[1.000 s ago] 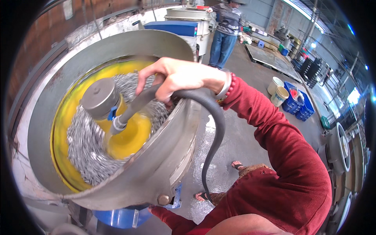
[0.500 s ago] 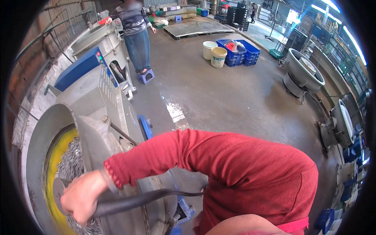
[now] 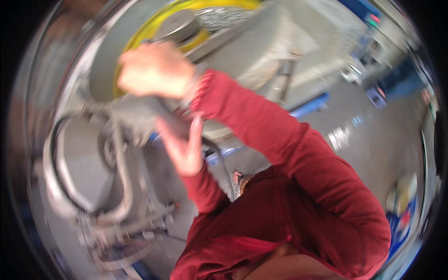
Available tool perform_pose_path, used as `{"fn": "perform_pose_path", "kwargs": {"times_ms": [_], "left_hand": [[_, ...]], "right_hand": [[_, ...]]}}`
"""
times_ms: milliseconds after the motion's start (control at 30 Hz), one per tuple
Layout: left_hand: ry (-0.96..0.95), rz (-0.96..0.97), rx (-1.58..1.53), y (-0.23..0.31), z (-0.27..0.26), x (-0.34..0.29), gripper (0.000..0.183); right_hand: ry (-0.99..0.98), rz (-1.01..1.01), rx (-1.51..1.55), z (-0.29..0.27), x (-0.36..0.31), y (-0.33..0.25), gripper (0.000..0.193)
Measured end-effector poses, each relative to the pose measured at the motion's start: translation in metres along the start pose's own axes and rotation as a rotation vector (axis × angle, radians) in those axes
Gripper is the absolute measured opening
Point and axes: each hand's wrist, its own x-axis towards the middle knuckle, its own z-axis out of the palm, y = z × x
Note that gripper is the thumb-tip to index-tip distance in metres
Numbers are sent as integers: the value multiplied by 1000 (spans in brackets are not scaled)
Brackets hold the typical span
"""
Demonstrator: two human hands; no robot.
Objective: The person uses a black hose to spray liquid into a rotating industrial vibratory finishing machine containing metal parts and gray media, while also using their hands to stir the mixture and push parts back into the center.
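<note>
Grey floor (image 3: 364, 161), glare patches; view blurred. Right hand (image 3: 156, 70) clamped on hose (image 3: 172, 119) at near side of tub (image 3: 103, 70), metal bits (image 3: 226, 18) inside. Left hand (image 3: 187, 151) lower, fingers apart around hose; contact: cannot tell.

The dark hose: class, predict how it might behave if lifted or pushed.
The hose is probably flexible, since it curves downward past the left hand. Its thicker part near the right hand looks straighter, so may bend less.
</note>
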Motion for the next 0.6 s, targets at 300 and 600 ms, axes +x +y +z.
{"fn": "perform_pose_path", "kwargs": {"times_ms": [300,600], "left_hand": [[475,152,57,48,31,-9,33],[546,182,97,91,25,-1,12]], "right_hand": [[-148,200,341,-66,-12,14,51],[90,242,271,-213,-37,212,34]]}}
